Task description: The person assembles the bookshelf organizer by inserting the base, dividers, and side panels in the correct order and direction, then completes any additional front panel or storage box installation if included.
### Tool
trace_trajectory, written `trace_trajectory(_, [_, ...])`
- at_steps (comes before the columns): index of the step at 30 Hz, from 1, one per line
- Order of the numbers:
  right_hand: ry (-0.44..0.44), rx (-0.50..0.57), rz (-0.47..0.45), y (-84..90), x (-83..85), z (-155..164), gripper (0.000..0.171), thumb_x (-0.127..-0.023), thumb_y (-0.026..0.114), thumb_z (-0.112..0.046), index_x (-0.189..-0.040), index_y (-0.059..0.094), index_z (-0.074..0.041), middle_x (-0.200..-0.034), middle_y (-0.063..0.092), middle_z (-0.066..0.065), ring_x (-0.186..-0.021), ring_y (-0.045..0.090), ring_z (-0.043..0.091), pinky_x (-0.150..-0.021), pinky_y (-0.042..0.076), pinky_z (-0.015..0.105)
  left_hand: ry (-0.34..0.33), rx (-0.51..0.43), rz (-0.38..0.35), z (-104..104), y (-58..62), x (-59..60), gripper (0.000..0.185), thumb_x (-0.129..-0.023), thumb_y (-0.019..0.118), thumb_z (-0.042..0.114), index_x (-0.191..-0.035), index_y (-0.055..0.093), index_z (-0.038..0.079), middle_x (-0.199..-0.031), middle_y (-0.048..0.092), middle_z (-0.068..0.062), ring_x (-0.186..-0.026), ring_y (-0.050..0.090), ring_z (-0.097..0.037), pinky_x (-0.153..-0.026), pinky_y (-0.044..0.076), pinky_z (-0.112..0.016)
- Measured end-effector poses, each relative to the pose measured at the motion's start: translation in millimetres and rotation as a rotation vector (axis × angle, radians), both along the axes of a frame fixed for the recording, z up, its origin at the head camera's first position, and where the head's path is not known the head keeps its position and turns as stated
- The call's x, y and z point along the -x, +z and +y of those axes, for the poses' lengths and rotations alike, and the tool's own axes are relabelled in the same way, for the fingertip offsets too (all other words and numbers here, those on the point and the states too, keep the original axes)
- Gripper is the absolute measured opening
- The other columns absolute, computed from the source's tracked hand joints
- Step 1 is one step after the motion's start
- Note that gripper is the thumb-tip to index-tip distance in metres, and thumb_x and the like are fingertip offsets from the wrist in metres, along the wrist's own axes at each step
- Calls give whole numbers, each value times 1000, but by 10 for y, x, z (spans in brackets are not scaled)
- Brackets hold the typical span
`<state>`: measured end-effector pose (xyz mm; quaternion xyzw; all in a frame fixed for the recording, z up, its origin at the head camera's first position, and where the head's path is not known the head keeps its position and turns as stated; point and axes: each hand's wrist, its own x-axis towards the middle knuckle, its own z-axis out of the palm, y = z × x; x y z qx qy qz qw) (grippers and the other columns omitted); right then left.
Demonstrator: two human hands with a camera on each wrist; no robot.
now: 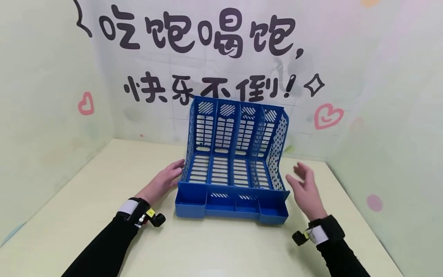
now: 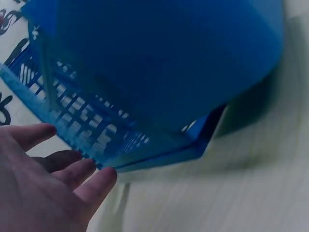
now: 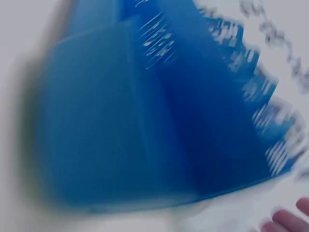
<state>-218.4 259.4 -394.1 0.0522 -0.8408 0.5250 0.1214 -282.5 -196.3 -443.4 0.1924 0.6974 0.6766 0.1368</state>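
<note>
So there's a blue file rack [image 1: 235, 161] sitting upright in the middle of the frame on a pale cream worktop [image 1: 214, 250], open slots facing the camera. The left hand [image 1: 162, 184] has its fingers out straight, fingertips right at the rack's left wall, looks like it's steadying that side. The right hand [image 1: 306, 190] is open too, fingers spread, just off the right wall and not touching. Both wrists have camera straps. Behind it is a white wall [image 1: 346, 50] with big black lettering and pink hearts, pale green panels either side.
</note>
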Motion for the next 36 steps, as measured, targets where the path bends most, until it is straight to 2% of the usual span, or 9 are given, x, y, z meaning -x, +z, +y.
trace_trajectory(3, [96,132,-222,-220,34,151,71,-119,46,-30,-175,13,0,-180,22,27,-166,28,43,-135,25,61,-62,13,-14,87,12,-16,80,-115,44,29,-177,-2,7,-183,6,-26,-171,5,-49,-136,4,-69])
trace_trajectory(6, [194,242,-312,-332,92,178,66,-120,40,-32,-175,18,-2,-182,22,23,-168,24,39,-138,19,58,-76,35,-25,136,-14,-30,84,-114,48,31,-178,-5,15,-185,4,-23,-171,1,-47,-135,0,-70])
trace_trajectory(12, [297,297,-392,-313,146,124,67,-120,35,-36,-176,13,-6,-182,20,23,-172,12,39,-140,6,58,-73,20,-38,109,-89,-86,79,-116,41,34,-178,-6,20,-186,-2,-16,-172,-12,-43,-132,-9,-76])
trace_trajectory(17, [339,295,-423,-320,175,159,74,-119,38,-42,-176,9,-5,-181,18,26,-171,10,43,-139,6,61,-74,31,-25,111,-11,-68,78,-116,41,31,-178,-3,17,-186,2,-19,-172,-7,-45,-133,-7,-73])
trace_trajectory(21, [321,306,-444,-334,159,200,73,-119,41,-40,-177,11,-8,-182,17,24,-170,11,42,-139,6,62,-77,42,-31,150,8,-46,79,-117,45,32,-178,-3,18,-186,2,-19,-172,-5,-45,-135,-3,-72])
trace_trajectory(24, [297,282,-451,-323,142,217,72,-119,44,-39,-177,14,-11,-182,21,21,-166,20,38,-137,20,53,-82,42,-41,153,6,-41,80,-117,46,32,-178,-5,20,-186,1,-19,-172,-4,-46,-134,-1,-73])
trace_trajectory(27, [275,248,-449,-315,129,225,71,-118,47,-40,-177,18,-12,-178,30,20,-151,35,31,-114,40,34,-101,27,-50,153,1,-30,81,-117,47,30,-178,-5,23,-186,1,-18,-172,-5,-46,-134,-2,-73])
trace_trajectory(30, [269,222,-445,-303,123,227,72,-118,47,-41,-177,18,-12,-175,35,20,-138,40,27,-94,41,25,-125,16,-49,146,3,-16,82,-117,48,29,-178,-6,24,-186,1,-18,-172,-5,-46,-133,-4,-74])
trace_trajectory(36, [257,180,-452,-345,124,266,74,-117,50,-46,-177,21,-13,-176,35,19,-144,42,28,-98,45,19,-121,42,-43,56,-73,-20,85,-116,52,33,-178,-6,24,-186,-1,-17,-172,-3,-45,-135,2,-69])
